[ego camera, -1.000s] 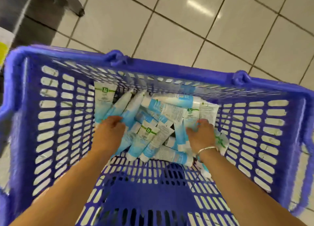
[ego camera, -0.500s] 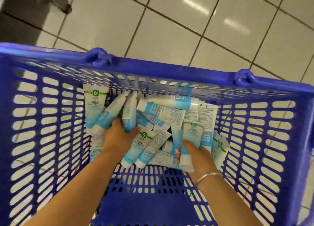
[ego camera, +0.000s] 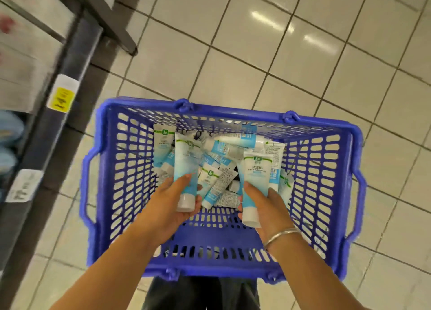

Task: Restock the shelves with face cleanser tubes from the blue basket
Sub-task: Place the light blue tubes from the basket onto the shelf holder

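Left hand (ego camera: 173,200) grips one white-and-blue face cleanser tube (ego camera: 185,169); right hand (ego camera: 265,204) grips a second tube (ego camera: 255,183), both above the loose tube pile (ego camera: 221,167) in the blue perforated plastic basket (ego camera: 345,193). Dark metal shelf edge (ego camera: 70,76) with a yellow price tag (ego camera: 61,97) stands left; white tiled floor (ego camera: 279,53) lies beyond

Stood open at the top, the blue basket (ego camera: 345,193), its slotted walls closing all four sides. Lay bare along the near half of its floor; heaped across the far half, the loose face cleanser tubes (ego camera: 224,160). Crowded the left side, the dark shelf edge (ego camera: 58,134) with its price tags (ego camera: 61,97). Stretched free beyond and to the right, the tiled floor (ego camera: 303,64).
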A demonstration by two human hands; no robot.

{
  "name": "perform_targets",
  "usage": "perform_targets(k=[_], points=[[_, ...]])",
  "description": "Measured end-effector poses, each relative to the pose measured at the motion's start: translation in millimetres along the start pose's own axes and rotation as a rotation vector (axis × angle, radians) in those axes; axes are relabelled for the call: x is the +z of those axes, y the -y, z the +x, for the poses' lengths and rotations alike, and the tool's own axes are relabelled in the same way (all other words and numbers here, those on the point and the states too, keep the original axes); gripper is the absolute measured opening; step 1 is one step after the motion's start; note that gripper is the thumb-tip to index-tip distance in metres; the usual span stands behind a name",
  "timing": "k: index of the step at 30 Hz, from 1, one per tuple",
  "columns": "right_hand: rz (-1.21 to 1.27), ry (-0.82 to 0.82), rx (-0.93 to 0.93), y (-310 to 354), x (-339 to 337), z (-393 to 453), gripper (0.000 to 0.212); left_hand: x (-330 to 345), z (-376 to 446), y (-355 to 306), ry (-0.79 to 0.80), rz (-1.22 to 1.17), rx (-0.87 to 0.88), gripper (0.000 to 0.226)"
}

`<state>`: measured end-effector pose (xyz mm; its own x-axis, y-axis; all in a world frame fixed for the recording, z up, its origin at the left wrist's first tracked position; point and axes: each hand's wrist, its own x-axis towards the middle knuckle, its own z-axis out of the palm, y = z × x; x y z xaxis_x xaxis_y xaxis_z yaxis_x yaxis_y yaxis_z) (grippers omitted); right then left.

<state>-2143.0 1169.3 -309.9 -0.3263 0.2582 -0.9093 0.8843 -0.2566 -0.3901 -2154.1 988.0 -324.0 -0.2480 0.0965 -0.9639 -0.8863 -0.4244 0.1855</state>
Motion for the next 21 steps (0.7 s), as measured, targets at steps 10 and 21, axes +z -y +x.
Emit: perform_targets(k=[10, 21], points=[[0.046, 0.172, -0.144, 82.2, 39.3, -161.7, 0.006, -5.9, -182.8, -72.3, 0.039, 0.132, 0.333, 0.012], [0.021, 0.375, -0.317, 171.8, 60.7, -402.3, 0.001, -30.6, -420.6, -124.5, 0.228, -0.004, 0.541, 0.025]])
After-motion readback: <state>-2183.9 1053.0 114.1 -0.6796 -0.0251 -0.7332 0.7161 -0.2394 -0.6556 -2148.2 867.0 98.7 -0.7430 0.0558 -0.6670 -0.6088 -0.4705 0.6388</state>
